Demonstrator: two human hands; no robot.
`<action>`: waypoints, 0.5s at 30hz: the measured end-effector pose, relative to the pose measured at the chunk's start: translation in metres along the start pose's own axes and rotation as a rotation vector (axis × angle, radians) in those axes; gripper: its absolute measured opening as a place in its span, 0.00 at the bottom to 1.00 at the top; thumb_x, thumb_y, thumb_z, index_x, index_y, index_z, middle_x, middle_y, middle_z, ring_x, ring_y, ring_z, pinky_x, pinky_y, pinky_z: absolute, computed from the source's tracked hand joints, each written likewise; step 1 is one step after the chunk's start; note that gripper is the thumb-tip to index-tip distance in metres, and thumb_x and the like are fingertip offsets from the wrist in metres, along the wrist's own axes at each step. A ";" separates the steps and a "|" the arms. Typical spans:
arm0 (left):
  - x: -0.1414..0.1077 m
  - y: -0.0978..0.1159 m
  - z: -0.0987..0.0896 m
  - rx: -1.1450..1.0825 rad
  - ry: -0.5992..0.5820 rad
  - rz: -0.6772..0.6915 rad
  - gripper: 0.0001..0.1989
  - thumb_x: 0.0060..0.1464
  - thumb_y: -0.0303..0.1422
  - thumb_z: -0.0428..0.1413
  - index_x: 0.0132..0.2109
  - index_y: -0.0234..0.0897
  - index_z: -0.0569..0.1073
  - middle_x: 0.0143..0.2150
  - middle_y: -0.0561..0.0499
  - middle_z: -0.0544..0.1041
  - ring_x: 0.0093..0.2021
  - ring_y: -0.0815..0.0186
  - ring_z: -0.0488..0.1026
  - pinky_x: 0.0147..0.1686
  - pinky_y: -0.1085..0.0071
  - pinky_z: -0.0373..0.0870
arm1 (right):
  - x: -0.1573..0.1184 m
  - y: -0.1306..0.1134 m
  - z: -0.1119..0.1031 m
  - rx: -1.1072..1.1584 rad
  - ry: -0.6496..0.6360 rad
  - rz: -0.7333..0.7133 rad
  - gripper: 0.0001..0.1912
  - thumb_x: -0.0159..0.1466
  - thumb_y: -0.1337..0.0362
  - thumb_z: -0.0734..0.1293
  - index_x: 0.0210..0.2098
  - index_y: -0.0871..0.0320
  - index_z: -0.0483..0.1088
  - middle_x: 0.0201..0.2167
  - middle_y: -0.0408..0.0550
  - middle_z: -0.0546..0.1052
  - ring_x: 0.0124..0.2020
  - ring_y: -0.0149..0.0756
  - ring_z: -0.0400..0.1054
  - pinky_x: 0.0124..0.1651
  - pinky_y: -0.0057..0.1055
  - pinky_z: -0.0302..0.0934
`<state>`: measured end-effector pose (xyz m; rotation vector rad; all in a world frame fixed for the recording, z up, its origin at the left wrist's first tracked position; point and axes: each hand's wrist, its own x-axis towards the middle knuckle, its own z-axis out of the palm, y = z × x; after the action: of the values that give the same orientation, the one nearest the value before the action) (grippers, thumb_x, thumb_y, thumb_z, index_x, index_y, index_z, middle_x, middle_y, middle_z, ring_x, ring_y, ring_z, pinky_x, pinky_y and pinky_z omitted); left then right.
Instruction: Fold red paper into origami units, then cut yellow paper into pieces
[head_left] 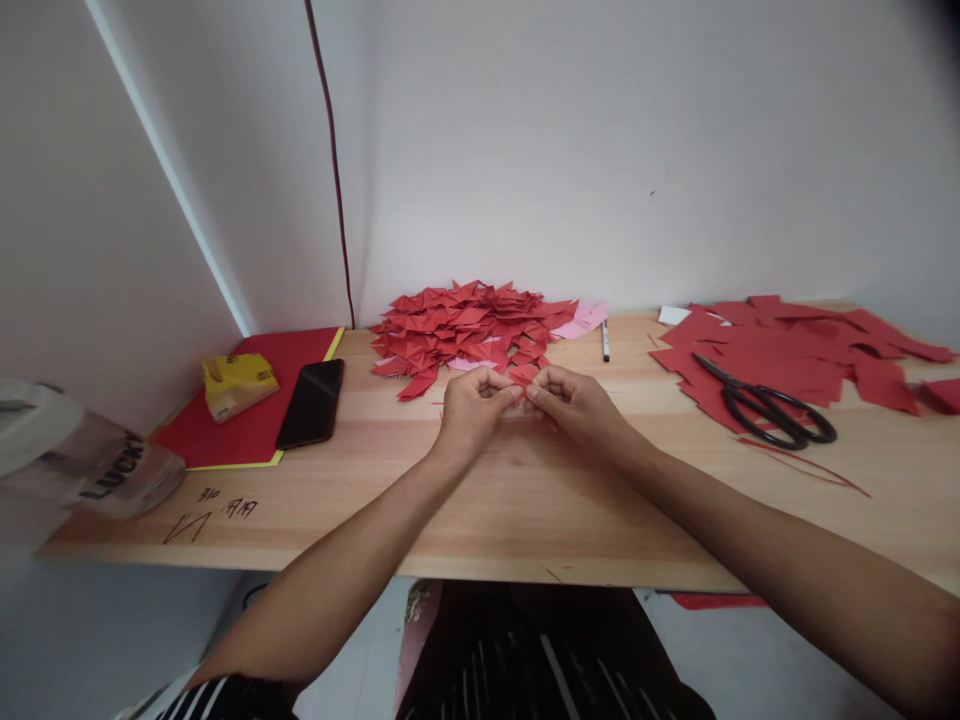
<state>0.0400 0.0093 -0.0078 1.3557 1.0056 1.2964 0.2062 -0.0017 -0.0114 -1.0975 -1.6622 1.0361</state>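
Observation:
Between the fingertips of both hands is a small piece of red paper (523, 374), its lower part covered by the fingers. My left hand (475, 402) pinches its left side, and my right hand (571, 402) pinches the right side. Both hands are just above the wooden table (480, 500). Right behind them lies a heap of folded red paper pieces (465, 325), with a few pink ones at its edges. Whether the held piece has folds in it is too small to tell.
To the right, black-handled scissors (772, 410) lie on spread red paper sheets (795, 350). A marker pen (605, 340) is near the wall. On the left are a black phone (310, 402), a yellow packet (240, 385), red sheets (202, 430) and a clear plastic jug (127, 470).

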 end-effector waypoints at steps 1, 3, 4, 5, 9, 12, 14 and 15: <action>-0.001 0.001 0.000 -0.006 0.000 -0.002 0.08 0.42 0.31 0.64 0.27 0.33 0.73 0.25 0.53 0.75 0.26 0.71 0.70 0.29 0.74 0.65 | 0.000 0.000 0.000 -0.007 -0.002 -0.001 0.11 0.63 0.56 0.65 0.30 0.56 0.67 0.23 0.41 0.72 0.21 0.30 0.61 0.25 0.28 0.54; -0.002 0.003 0.001 -0.013 -0.001 -0.003 0.08 0.41 0.31 0.65 0.27 0.33 0.73 0.25 0.53 0.75 0.26 0.71 0.70 0.29 0.74 0.65 | 0.000 -0.001 0.000 -0.018 -0.004 0.001 0.11 0.63 0.56 0.65 0.29 0.56 0.66 0.22 0.42 0.72 0.21 0.30 0.61 0.25 0.28 0.53; -0.003 0.003 0.001 -0.015 -0.002 -0.003 0.08 0.42 0.31 0.65 0.27 0.33 0.73 0.25 0.53 0.75 0.26 0.71 0.70 0.29 0.74 0.65 | 0.000 -0.001 0.000 -0.021 -0.004 0.001 0.11 0.63 0.56 0.65 0.29 0.56 0.66 0.22 0.41 0.71 0.21 0.30 0.60 0.25 0.28 0.53; -0.004 0.004 0.001 -0.016 -0.003 -0.001 0.08 0.42 0.31 0.65 0.27 0.33 0.73 0.25 0.53 0.75 0.26 0.71 0.70 0.29 0.74 0.65 | 0.000 -0.002 0.000 -0.021 -0.005 -0.001 0.11 0.63 0.56 0.64 0.29 0.56 0.66 0.22 0.41 0.71 0.21 0.30 0.60 0.25 0.28 0.53; -0.006 0.004 0.002 -0.015 0.004 0.014 0.08 0.42 0.31 0.64 0.27 0.34 0.72 0.24 0.53 0.74 0.25 0.71 0.69 0.29 0.74 0.65 | 0.000 -0.001 0.001 -0.028 -0.003 -0.013 0.09 0.63 0.58 0.64 0.29 0.56 0.65 0.22 0.40 0.71 0.21 0.29 0.60 0.25 0.27 0.53; -0.006 0.003 0.003 -0.006 0.011 0.020 0.07 0.43 0.30 0.63 0.26 0.34 0.72 0.24 0.53 0.74 0.25 0.71 0.70 0.29 0.74 0.65 | 0.000 -0.001 0.002 -0.039 0.006 -0.004 0.08 0.63 0.60 0.63 0.29 0.56 0.65 0.21 0.40 0.70 0.20 0.29 0.59 0.25 0.27 0.52; -0.005 0.003 0.003 -0.002 0.010 0.024 0.06 0.43 0.29 0.63 0.26 0.34 0.72 0.24 0.53 0.74 0.25 0.71 0.70 0.29 0.74 0.65 | 0.001 0.000 0.002 -0.045 0.012 -0.001 0.08 0.63 0.61 0.63 0.28 0.55 0.65 0.20 0.39 0.69 0.20 0.29 0.59 0.25 0.27 0.52; -0.005 0.003 0.003 -0.003 0.010 0.027 0.06 0.43 0.28 0.62 0.26 0.34 0.72 0.24 0.53 0.74 0.25 0.71 0.70 0.29 0.74 0.65 | 0.001 0.000 0.002 -0.050 0.013 -0.001 0.08 0.63 0.61 0.63 0.28 0.55 0.65 0.19 0.39 0.69 0.20 0.29 0.59 0.25 0.27 0.52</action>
<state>0.0428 0.0033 -0.0060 1.3661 0.9948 1.3259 0.2040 -0.0012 -0.0116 -1.1332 -1.6864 0.9891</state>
